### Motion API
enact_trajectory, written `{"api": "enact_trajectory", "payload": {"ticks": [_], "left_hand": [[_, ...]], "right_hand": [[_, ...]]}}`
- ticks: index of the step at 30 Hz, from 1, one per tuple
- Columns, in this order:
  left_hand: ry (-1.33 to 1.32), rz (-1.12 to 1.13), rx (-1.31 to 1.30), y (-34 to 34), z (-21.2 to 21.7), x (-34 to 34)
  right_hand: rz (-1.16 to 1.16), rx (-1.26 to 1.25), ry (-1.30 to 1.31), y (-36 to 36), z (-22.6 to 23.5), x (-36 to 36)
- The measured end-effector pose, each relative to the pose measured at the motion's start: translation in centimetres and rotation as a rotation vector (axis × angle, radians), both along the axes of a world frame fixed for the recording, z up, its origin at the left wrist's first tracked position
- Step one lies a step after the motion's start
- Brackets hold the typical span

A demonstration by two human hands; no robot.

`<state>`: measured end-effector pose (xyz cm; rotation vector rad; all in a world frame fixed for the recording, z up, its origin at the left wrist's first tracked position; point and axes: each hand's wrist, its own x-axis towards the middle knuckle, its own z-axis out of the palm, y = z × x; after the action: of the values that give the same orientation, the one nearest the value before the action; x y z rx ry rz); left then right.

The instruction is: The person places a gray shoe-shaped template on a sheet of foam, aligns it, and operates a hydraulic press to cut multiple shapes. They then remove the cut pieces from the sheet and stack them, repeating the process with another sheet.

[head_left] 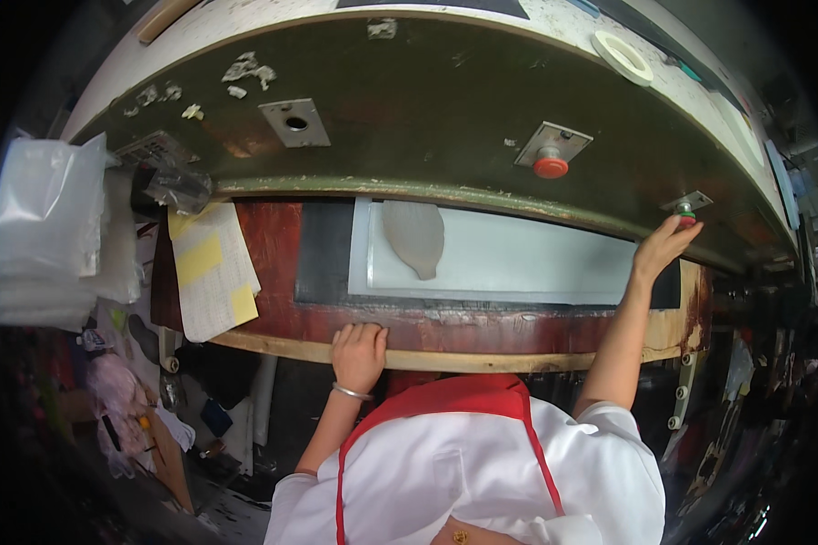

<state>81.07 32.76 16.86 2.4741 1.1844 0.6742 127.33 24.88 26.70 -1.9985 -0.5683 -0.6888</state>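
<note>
My right hand (665, 247) reaches up to the green machine beam, its fingers closed around a small push button (686, 219) with green and red parts on a metal plate. My left hand (359, 354) rests on the wooden front edge (445, 361) of the red machine bed, its fingers curled over it. Between the hands and the beam lies a pale, translucent sheet (536, 259) on a black mat (323, 254). A grey-brown, leaf-shaped piece (413, 238) lies at the sheet's left end, its upper end hidden under the beam.
A red mushroom button (551, 165) sticks out of the beam, with a holed metal plate (295, 123) farther left. Handwritten papers (211, 272) and clear plastic bags (45, 232) hang at the left. A white tape roll (622, 58) lies on top of the machine.
</note>
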Motion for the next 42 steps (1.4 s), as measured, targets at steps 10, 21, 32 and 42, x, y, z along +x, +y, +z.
{"api": "enact_trajectory", "payload": {"ticks": [10,21,32,42], "left_hand": [[-0.036,0.038,0.117,8.8,-0.1,6.7],[-0.090,0.068,0.123,7.8,-0.8,5.9],[0.017,0.056,0.106,-0.2,-1.2,0.7],[0.006,0.012,0.057,-9.3,-1.1,-6.0]], "right_hand": [[0.042,-0.031,0.022,2.9,0.1,2.5],[0.565,-0.428,0.155,-5.3,-8.4,-14.1],[0.518,-0.242,0.437,-5.6,-7.3,-18.0],[0.945,-0.320,0.370,2.9,-8.1,-31.8]]}}
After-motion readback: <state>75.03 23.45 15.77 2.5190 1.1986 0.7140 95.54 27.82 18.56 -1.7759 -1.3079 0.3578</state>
